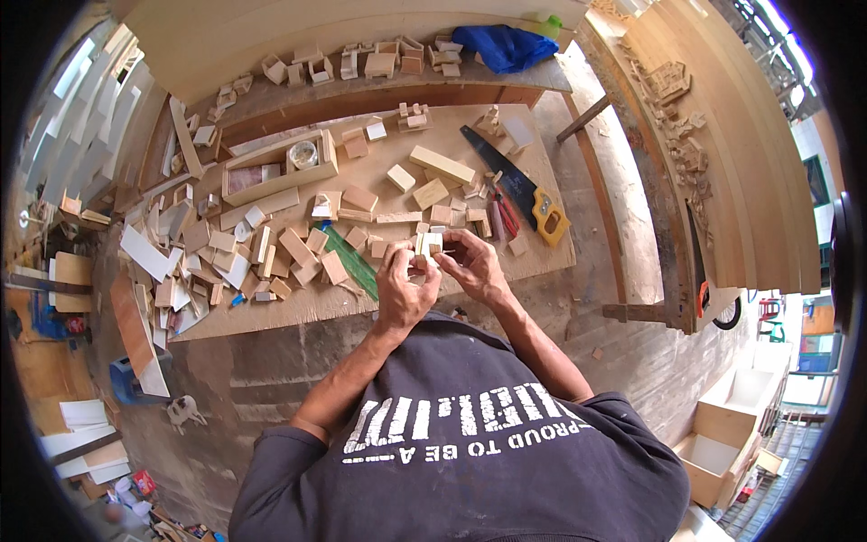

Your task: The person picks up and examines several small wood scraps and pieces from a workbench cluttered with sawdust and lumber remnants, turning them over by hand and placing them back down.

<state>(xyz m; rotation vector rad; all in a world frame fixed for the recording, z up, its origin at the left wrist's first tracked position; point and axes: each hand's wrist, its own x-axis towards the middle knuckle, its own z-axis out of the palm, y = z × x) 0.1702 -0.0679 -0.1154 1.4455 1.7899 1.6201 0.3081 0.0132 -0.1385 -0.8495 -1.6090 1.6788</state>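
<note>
Both hands meet over the near edge of a plywood work table (pixel 318 322). Between the fingertips is a small assembly of pale wood blocks (pixel 428 245). My left hand (pixel 406 278) grips its left side with thumb and fingers. From the right, my right hand (pixel 474 264) pinches the other side; the exact joints of the blocks are covered by fingers. Just beyond the hands lie small wood offcuts (pixel 441 215) and a longer wood block (pixel 441 166). A green strip (pixel 352 261) lies left of my left hand.
A handsaw with a yellow handle (pixel 550 215) and red-handled pliers (pixel 504 206) lie to the right. Left are a heap of wood offcuts (pixel 222 241) and an open wooden box (pixel 281 177) holding a jar (pixel 303 155). Small wooden pieces and blue plastic (pixel 504 47) occupy the rear bench.
</note>
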